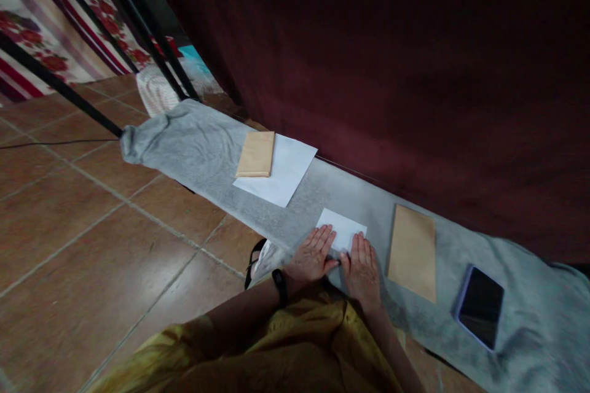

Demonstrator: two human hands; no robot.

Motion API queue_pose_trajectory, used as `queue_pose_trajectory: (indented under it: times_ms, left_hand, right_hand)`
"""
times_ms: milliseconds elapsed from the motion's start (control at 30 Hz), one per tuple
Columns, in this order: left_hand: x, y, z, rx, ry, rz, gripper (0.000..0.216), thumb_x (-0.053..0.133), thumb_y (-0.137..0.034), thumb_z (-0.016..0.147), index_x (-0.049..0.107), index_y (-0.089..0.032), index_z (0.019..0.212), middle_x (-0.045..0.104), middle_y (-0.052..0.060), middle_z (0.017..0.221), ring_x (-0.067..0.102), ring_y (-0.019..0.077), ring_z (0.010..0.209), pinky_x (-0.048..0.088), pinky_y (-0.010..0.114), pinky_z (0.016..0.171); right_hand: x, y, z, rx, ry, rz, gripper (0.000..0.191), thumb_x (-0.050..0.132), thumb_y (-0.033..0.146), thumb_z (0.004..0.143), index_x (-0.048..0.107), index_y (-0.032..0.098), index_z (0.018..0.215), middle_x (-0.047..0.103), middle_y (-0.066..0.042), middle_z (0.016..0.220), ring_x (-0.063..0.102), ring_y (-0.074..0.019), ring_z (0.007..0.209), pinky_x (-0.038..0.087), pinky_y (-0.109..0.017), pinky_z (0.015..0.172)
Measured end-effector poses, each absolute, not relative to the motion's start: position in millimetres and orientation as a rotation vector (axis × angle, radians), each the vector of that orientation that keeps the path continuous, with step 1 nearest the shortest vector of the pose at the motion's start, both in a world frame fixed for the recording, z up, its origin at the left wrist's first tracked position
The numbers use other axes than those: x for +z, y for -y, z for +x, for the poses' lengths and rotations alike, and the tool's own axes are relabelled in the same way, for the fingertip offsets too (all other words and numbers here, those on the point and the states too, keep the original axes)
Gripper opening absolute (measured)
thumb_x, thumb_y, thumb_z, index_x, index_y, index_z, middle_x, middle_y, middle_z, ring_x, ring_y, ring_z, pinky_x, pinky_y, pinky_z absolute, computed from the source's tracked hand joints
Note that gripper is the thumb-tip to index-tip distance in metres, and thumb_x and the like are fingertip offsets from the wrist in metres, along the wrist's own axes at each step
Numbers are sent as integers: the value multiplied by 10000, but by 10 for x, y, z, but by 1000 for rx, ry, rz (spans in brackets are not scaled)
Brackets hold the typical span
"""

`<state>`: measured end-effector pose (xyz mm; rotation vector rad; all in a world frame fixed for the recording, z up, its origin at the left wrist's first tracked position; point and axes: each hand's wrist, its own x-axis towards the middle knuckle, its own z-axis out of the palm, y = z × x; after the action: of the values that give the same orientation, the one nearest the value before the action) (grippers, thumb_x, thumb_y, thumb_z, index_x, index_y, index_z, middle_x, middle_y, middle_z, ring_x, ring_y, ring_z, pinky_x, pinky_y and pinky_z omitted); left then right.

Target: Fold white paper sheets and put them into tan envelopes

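A small white sheet of paper (342,225), perhaps folded, lies on the grey cloth in front of me. My left hand (314,253) rests flat on its left part, fingers stretched out. On the right part lies my right hand (362,267), its fingers also straight and pressed down. The two thumbs come close together at the paper's near edge. Both palms hide the near part of the paper. To the right of my right hand is a brown envelope (412,252). Farther left, a stack of brown envelopes (255,153) sits on a larger white sheet (289,173).
The grey cloth (207,141) covers a long narrow bench. A phone (480,307) lies at its right end. Behind hangs a dark red curtain (391,86). Black metal poles (59,86) stand at the left, above a tiled floor (83,239).
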<state>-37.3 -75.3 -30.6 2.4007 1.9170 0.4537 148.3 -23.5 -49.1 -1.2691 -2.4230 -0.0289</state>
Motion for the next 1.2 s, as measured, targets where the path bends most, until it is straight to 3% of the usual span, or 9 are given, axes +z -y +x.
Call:
queue_pose_trajectory:
  times_ms: [267,533,767,900,1067,1200]
  left_hand:
    - [-308,796,-358,426,-1963,2389,765,365,-585,1006,286,-45,1543,283,226,1623,210,286,1534,202,448,1238]
    - [-300,855,-445,458,-2064,2360,795,378,-617,990,325,-29,1523,344,232,1593,285,312,1507,277,467,1209]
    - [-268,835,-498,453,-2147,2359,656,366,-476,1031,329,-54,1533,405,207,1567,335,302,1487,313,490,1203]
    - [-239,651,-246,536,-2042,2397,599,339,-422,1044,318,-94,1545,398,163,1584,337,266,1489,323,470,1208]
    - [-270,413,46,574,-1878,2470,650,341,-475,1039,261,-106,1568,381,160,1594,327,258,1494,321,483,1212]
    - [-293,289,-70,534,-1907,2463,656,345,-477,1039,279,-85,1560,368,173,1596,309,262,1502,316,482,1214]
  right_hand:
    - [-505,272,1554,-57,2420,-1283,688,329,442,1059,143,71,1606,337,-241,1595,395,-337,1435,355,-529,1159]
    - [-530,293,1556,-83,2377,-1328,712,339,464,1055,133,64,1607,364,-255,1577,419,-352,1415,373,-539,1134]
    - [-515,319,1527,-113,2363,-1365,708,339,451,1056,114,74,1611,368,-231,1582,419,-318,1422,346,-503,1155]
    - [-493,330,1498,-130,2359,-1405,707,357,383,1049,76,56,1609,379,-227,1578,411,-316,1428,331,-500,1164]
    - [-504,323,1481,-124,2364,-1425,653,305,189,1009,79,91,1614,398,-179,1582,395,-281,1444,321,-487,1176]
    - [-528,325,1481,-118,2326,-1420,654,368,255,1021,136,79,1607,405,-192,1574,403,-285,1441,337,-496,1173]
